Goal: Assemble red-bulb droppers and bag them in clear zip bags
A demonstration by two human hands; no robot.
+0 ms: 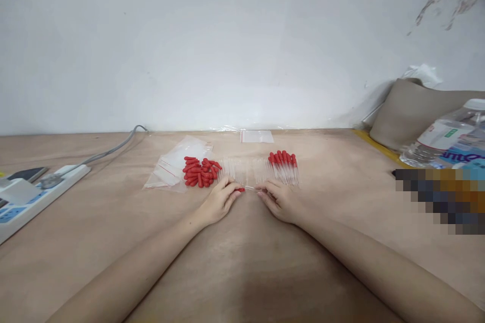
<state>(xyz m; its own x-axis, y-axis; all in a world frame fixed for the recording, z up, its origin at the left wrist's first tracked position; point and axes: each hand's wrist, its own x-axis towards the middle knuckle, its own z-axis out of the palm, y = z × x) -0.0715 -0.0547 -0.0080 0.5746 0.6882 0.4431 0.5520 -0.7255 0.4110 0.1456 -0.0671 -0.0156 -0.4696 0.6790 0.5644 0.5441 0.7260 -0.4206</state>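
Note:
My left hand (223,198) pinches a small red rubber bulb (241,190) between thumb and fingers. Facing it, my right hand (281,202) is closed on a thin clear dropper tube (250,188), whose end points at the bulb. Whether tube and bulb touch is too small to tell. Just beyond my left hand lies a heap of loose red bulbs (197,171). Bare clear tubes (232,167) lie side by side behind both hands. Past my right hand, droppers with red bulbs (282,158) on their tubes lie in a row.
Clear zip bags (166,167) are at the left of the heap, and another small bag (257,136) lies by the wall. A power strip (71,175) with a grey cable (113,150) is far left. Plastic bottles (435,139) stand far right, near a blurred-out patch.

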